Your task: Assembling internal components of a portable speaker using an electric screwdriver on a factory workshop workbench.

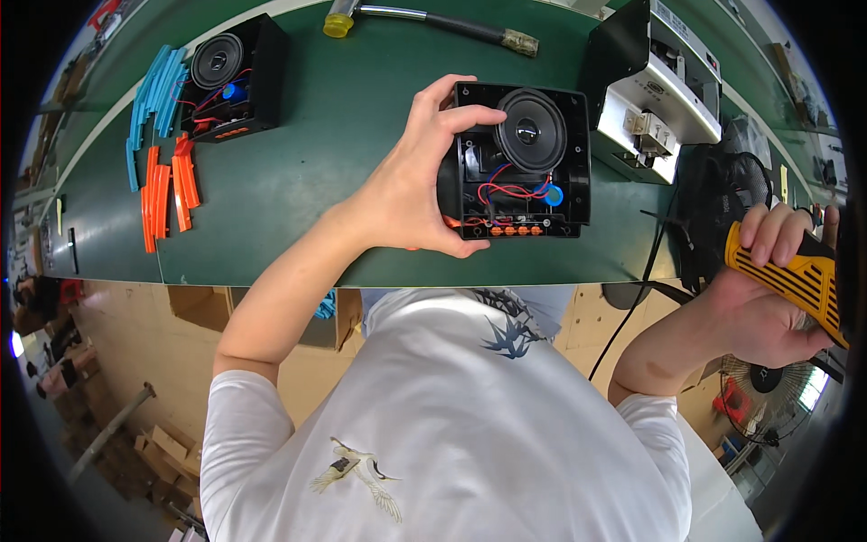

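gripping a speaker box (pixel 524 185) mid-frame, left hand (pixel 408 185) splayed pretty wide, right hand (pixel 754 305) curled round yellow tool (pixel 799 287), far right

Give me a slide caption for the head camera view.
Left hand grips an open black speaker box at a green table; right hand holds a yellow-and-black tool.
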Available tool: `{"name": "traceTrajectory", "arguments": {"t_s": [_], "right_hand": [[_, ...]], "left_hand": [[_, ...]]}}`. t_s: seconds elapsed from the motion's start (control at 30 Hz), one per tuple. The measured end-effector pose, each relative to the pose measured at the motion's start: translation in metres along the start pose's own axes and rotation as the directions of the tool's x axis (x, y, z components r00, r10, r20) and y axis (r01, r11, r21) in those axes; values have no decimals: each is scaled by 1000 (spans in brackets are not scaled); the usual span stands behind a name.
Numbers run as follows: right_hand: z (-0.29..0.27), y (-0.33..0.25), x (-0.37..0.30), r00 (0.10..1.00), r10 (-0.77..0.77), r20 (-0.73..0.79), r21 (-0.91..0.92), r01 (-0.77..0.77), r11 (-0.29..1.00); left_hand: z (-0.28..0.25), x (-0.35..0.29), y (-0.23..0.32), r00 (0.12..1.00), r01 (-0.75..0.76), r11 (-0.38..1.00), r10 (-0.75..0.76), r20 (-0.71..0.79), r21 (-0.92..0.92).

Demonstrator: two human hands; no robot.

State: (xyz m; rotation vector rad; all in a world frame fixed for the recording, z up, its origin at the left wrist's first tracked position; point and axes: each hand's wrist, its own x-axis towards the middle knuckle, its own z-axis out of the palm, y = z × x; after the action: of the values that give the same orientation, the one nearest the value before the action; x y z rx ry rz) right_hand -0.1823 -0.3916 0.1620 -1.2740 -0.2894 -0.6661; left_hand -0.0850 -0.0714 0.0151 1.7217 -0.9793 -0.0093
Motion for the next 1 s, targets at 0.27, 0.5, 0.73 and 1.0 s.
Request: {"name": "traceTrajectory", "arguments": {"t_s": [0.27,0.5,0.73,1.0], "right_hand": [[-12,14,10,984,-37,176,146,11,989],[-25,30,25,1000,11,-4,128,-11,992],[-45,36,30,1000,17,-10,142,-15,990],[6,79,-46,845,-341,-413,-463,128,877]], "left_hand": [[3,-5,-6,998,57,998,-57,14,-6],[-1,-7,-3,997,73,997,-72,42,-29],[-4,-15,10,982,188,965,-180,61,-184],[-6,-25,15,998,2,997,-6,-58,-71]]}}
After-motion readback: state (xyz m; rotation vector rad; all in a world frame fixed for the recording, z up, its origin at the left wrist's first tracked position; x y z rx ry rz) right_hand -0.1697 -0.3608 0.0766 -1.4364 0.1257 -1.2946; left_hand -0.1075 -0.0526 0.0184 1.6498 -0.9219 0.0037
